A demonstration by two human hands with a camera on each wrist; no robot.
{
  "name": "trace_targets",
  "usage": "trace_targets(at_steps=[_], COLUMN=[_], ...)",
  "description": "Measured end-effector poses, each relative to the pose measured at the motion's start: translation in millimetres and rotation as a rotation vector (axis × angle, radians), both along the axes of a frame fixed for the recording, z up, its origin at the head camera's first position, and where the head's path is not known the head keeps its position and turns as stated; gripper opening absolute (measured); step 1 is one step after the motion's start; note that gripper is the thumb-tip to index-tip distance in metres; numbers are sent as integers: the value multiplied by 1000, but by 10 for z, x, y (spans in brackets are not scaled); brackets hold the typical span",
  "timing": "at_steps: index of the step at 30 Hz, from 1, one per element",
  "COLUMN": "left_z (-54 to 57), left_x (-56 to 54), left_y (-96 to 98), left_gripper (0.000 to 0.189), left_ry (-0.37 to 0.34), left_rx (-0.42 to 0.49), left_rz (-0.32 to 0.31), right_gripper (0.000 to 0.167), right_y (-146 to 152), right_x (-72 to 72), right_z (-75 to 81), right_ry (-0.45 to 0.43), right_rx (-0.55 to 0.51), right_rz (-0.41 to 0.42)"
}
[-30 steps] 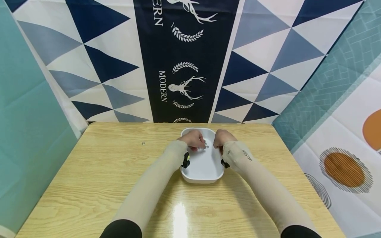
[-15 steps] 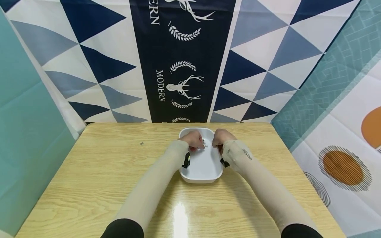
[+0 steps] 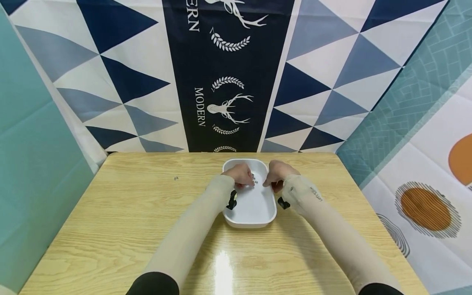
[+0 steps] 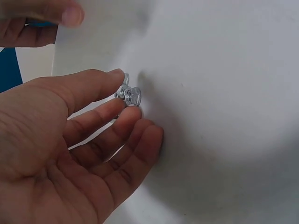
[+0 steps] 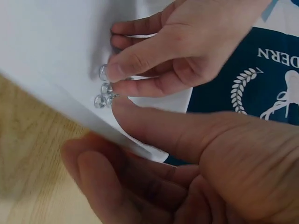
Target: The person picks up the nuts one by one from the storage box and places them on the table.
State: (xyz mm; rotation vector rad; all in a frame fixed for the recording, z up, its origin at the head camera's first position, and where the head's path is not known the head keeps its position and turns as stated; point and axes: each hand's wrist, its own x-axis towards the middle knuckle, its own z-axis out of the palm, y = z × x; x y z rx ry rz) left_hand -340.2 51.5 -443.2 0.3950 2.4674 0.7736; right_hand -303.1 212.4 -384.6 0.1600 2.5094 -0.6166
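Left hand [image 3: 239,173] at the silvery pieces [image 4: 134,97], toward the far right corner of the tray [image 3: 254,207]; pinching or not, I can't tell! Right hand [image 3: 282,171], fingers parted, straddles its wall. Light, one-at-a-time pinches should serve. Squat pieces, no clear long axis; the tray's runs toward the far edge of the surface [image 3: 125,213].

Makeshift work booth, patterned cloth hangings [image 3: 228,61], wood-grain table [image 3: 110,225]

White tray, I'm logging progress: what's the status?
Left hand in white tray, fingertips at small shiny pieces, pinch unclear. Right hand straddling tray's wall, thumb inside. One loose piece on table, left of tray. Nothing visibly in the way.
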Motion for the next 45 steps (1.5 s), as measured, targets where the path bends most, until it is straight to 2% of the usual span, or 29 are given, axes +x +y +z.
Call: trace_targets(at_steps=[5,11,16,26,34,39,45], left_z=[4,-1,10,50,46,40,11], left_x=[8,8,1,-69,-90,-71,-23], left_y=[5,5,0,-9,28,74,113], left_gripper=[14,16,15,15,16,19,34], left_ry=[3,-10,-1,0,19,41,67], left_rx=[-26,-16,-17,-17,-42,-51,-69], left_rz=[-12,-19,-31,-15,-50,-56,-47], right_gripper=[14,10,7,13,11,11,12], right_y=[94,142,133,130,70,52,48], right_x=[63,95,93,119,116,97,78], right_z=[-11,-70,-107,-130,-131,-146,-171], right_ry=[-38,-46,-34,-33,-13,-3,-3], right_rx=[-88,-147,-138,-130,-98,-64,-40], right_rz=[56,58,40,15,-2,-8,-13])
